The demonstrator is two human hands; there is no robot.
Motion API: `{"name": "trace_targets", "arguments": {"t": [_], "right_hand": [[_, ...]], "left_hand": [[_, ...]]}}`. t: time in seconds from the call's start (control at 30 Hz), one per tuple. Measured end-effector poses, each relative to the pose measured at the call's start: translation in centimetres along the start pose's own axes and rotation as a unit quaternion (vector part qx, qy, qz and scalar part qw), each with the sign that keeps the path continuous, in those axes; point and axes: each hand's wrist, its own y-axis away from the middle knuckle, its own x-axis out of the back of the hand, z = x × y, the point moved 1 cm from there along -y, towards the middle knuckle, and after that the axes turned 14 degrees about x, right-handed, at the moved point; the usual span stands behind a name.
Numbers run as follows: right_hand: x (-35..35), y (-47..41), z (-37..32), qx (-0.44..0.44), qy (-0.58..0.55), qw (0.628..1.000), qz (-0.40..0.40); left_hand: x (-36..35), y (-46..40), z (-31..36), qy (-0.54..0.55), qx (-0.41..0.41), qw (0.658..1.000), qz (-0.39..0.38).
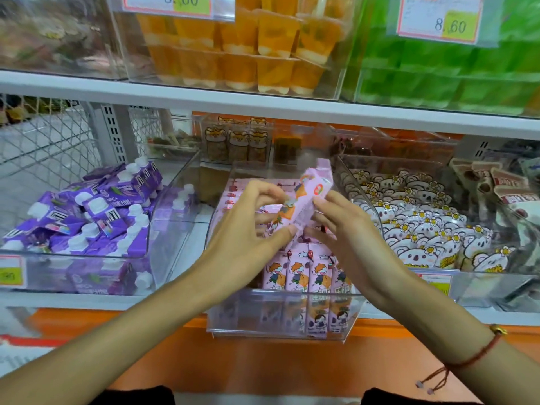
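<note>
Grip, left hand (251,226): thumb and fingers pinch the lower end of the pink packet (304,200). Right hand (350,238): fingers nearly straight, resting against its side. Location: packet tilted, above the clear bin (280,299) on the shelf (87,302). Handling: lower it upright behind the standing row (295,273) (print facing front), without toppling neighbours.

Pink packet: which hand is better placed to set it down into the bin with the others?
Left. The left hand pinches the pink packet at its lower end, while the right hand only touches its side with straight fingers. The bin lies just below.
</note>
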Motion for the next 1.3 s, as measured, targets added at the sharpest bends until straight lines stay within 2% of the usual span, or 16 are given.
{"name": "trace_targets", "arguments": {"t": [0.1,0.23,0.3,0.43,0.53,0.63,0.77,0.9,1.0,1.13,1.3], "right_hand": [[-0.1,0.3,0.0,0.022,0.014,1.000,0.008],[0.0,0.6,0.0,0.078,0.050,0.993,0.067],[0.0,0.7,-0.3,0.098,0.060,0.991,0.065],[0.3,0.5,-0.1,0.075,0.075,0.993,0.047],[0.2,0.4,0.2,0.043,0.067,0.995,0.063],[-0.1,0.4,0.1,0.038,0.053,0.996,0.064],[0.1,0.5,0.0,0.058,0.063,0.996,0.024],[0.4,1.0,-0.3,0.138,0.095,0.984,-0.066],[0.5,1.3,-0.5,0.172,0.091,0.976,-0.100],[0.4,1.4,-0.4,0.186,0.101,0.972,-0.100],[0.0,1.5,-0.5,0.207,0.181,0.959,-0.068]], "left_hand": [[-0.6,0.2,-0.2,-0.036,-0.011,0.999,-0.014],[-0.4,0.1,0.0,-0.079,-0.051,0.992,0.079],[-0.2,0.0,0.5,-0.046,-0.048,0.995,0.073],[0.0,-0.1,1.1,0.058,0.063,0.996,0.015],[-0.5,0.2,1.3,0.147,0.151,0.976,-0.046],[-0.7,0.3,1.5,0.167,0.180,0.967,-0.061],[-0.2,0.0,1.0,0.135,0.145,0.979,-0.049],[0.3,-0.2,1.2,0.096,0.045,0.993,-0.044],[0.4,-0.1,1.1,0.076,0.017,0.996,-0.047],[0.2,0.2,1.0,0.052,-0.016,0.998,-0.042],[0.0,-0.1,1.4,0.154,0.023,0.988,0.007]]}}
